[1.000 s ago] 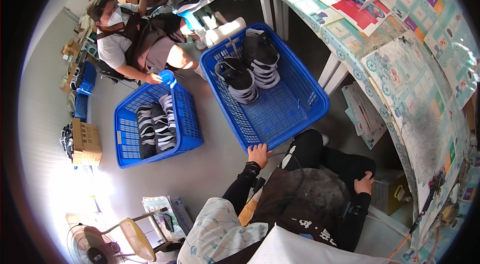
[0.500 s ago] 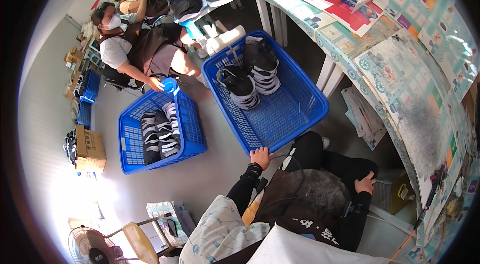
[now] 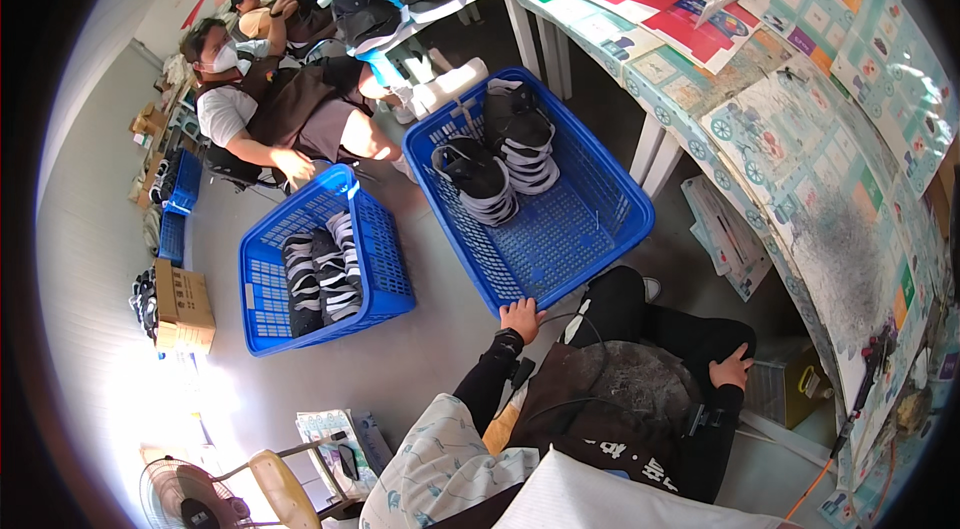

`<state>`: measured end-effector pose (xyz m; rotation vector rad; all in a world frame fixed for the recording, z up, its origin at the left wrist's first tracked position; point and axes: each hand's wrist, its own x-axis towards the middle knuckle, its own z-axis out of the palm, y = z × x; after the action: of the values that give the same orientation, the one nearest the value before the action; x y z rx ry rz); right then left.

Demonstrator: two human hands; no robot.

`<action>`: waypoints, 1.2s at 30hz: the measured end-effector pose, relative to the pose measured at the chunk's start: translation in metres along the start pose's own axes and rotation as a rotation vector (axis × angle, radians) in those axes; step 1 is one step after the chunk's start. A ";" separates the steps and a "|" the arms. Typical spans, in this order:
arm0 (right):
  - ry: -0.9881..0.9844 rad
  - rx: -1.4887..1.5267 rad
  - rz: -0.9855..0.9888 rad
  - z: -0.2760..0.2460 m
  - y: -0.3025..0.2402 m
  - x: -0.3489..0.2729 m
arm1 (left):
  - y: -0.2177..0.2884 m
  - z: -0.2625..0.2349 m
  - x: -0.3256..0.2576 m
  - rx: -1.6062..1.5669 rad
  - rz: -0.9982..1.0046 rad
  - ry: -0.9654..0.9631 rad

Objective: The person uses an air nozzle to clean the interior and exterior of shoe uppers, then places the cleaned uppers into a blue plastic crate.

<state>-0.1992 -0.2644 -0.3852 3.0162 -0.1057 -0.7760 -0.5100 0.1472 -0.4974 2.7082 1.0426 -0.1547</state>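
We are gripping the near rim of the large blue basket (image 3: pixel 560 239) with our left hand (image 3: pixel 521 315), fingers curled over its edge; the basket is sitting on the grey floor (image 3: pixel 420 349) right in front of our knees, holding two stacks of black-and-white shoes (image 3: pixel 500 164) at its far end. Our right hand (image 3: pixel 733 370) is resting on our thigh, fingers lying together, clamped on nothing. To the left, a smaller blue basket (image 3: pixel 315 269) is standing, with a seated person's hand (image 3: pixel 297 166) at its far rim. Brown cardboard boxes (image 3: pixel 183 307) are sitting by the left wall. On our right, flat printed sheets in teal, red and yellow are covering the long desk (image 3: pixel 800 159), and a pale flat package (image 3: pixel 725 239) is lying under it. A fan (image 3: pixel 185 496) is cut off at the lower edge. Glare is washing out the floor near the boxes.
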 end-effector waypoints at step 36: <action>-0.103 -0.026 0.111 -0.009 -0.007 0.004 | -0.055 0.001 0.020 -0.341 -0.801 -0.005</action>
<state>-0.1912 -0.2576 -0.3798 2.9163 -0.2611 -0.9142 -0.5319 0.1999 -0.5120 1.8651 1.8901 -0.1013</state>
